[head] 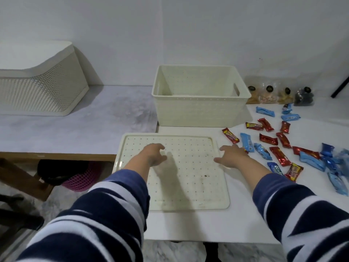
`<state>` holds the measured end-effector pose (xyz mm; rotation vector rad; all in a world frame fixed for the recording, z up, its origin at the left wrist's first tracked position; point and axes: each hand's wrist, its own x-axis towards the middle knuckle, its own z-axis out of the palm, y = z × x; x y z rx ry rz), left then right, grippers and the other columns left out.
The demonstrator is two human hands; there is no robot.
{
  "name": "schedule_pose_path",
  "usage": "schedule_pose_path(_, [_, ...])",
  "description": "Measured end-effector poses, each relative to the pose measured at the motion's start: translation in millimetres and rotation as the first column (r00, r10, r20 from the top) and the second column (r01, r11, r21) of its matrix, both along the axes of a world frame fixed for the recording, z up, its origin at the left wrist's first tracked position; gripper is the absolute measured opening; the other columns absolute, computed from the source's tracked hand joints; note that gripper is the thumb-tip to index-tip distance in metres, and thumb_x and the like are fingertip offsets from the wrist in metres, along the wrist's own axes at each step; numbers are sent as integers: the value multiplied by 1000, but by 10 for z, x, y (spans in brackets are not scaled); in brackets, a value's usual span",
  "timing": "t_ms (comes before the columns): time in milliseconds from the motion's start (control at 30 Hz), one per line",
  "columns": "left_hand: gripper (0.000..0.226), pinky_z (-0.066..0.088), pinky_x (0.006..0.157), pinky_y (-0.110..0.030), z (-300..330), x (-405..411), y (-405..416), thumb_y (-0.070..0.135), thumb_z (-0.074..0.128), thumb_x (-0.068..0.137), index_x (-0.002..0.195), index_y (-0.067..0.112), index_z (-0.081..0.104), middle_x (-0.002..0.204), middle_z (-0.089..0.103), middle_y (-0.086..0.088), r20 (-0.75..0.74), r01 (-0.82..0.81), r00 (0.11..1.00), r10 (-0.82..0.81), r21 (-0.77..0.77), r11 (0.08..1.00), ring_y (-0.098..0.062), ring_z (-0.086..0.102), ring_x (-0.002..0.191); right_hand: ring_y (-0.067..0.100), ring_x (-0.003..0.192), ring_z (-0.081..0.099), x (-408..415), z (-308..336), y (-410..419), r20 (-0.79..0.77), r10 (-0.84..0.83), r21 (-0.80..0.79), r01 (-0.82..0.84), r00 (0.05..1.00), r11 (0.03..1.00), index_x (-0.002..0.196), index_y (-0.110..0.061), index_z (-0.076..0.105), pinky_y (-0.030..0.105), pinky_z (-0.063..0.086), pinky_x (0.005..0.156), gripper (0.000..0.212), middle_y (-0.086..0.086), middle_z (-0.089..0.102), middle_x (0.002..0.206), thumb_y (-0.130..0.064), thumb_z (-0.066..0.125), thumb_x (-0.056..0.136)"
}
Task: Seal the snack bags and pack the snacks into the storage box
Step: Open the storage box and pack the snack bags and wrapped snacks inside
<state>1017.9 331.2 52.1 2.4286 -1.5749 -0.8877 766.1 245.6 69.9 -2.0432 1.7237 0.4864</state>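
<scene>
Storage box (200, 110): cream, perforated walls, lid off, stands upright at the back of the white worktop (188, 224), against the wall. Interior shows no contents.

Lid (175, 173): lies flat on the worktop just in front of the box, underside up, its left edge at the worktop's edge.

Snack bags (279, 94): four clear pouches with dark round labels, in a row along the wall just right of the box. Seal state too small to tell.

Wrapped snacks (279, 156): red and blue bars scattered on the worktop right of the lid, well apart from the box.

Left hand (154, 155): over the lid's middle-left, fingers loosely curled, holding nothing; casts a shadow on the lid.

Right hand (231, 156): at the lid's right rim, fingers spread, empty; contact with the rim cannot be judged.

Both sleeves striped navy and white.

Second cream basket (37, 86), closed, sits on the adjacent grey surface at left.
</scene>
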Motion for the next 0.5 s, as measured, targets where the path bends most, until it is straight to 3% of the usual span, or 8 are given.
schedule_pose_path(233, [44, 40, 103, -29, 328, -987, -792, 29, 57, 93, 134, 17, 50, 136, 54, -4, -100, 228, 967, -236, -85, 970, -22, 52, 123, 32, 135, 37, -696, 340, -345, -28, -28, -28, 28, 999, 999, 147, -20, 34, 38, 36, 109, 67, 11, 34, 151, -53, 48, 91])
schedule_pose_path(500, [41, 44, 99, -29, 435, -2123, -1800, 25, 56, 93, 132, 15, 52, 131, 57, -6, -185, 286, 929, -319, -188, 940, -23, 54, 119, 28, 138, 36, -1585, 492, -1177, -20, -71, -58, 69, 997, 996, 146, -16, 36, 39, 31, 114, 60, 7, 35, 153, -45, 48, 94])
